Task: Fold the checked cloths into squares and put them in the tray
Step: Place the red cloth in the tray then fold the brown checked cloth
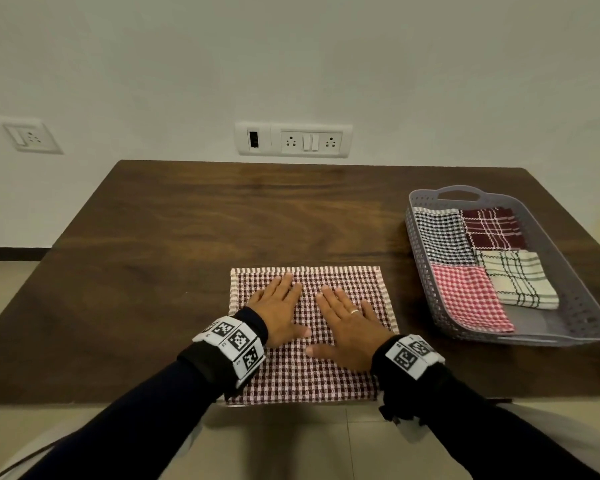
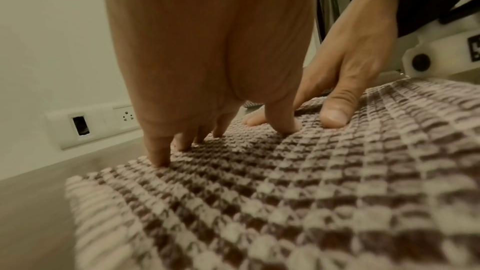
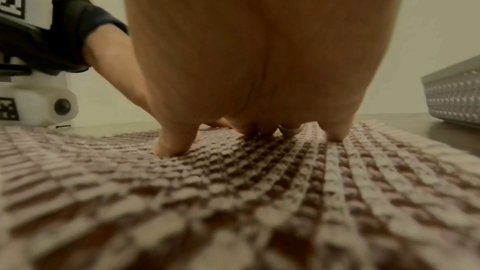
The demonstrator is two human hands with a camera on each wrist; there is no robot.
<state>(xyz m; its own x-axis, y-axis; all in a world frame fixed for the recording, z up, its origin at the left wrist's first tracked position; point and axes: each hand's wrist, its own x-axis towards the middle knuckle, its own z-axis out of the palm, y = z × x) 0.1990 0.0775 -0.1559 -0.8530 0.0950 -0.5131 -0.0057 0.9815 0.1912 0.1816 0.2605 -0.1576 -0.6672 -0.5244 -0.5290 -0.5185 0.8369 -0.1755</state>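
A maroon-and-white checked cloth (image 1: 343,282) lies flat near the table's front edge, its near edge at the table's rim. Both hands press on it side by side with straight fingers: my left hand (image 1: 279,308) on its left half, my right hand (image 1: 347,323) with a ring on its right half. The left wrist view shows the left hand's fingertips (image 2: 158,159) down on the cloth (image 2: 285,202) and the right hand (image 2: 345,65) beside them. The right wrist view shows the right hand (image 3: 259,59) on the cloth (image 3: 233,202). The grey tray (image 1: 582,306) stands to the right.
In the tray lie several folded cloths: black-and-white checked (image 1: 442,237), dark red plaid (image 1: 492,226), cream plaid (image 1: 516,278), red-and-white checked (image 1: 465,296). The tray's wall (image 3: 454,98) shows at right in the right wrist view. Dark wooden table (image 1: 187,230); wall sockets (image 1: 293,140) behind.
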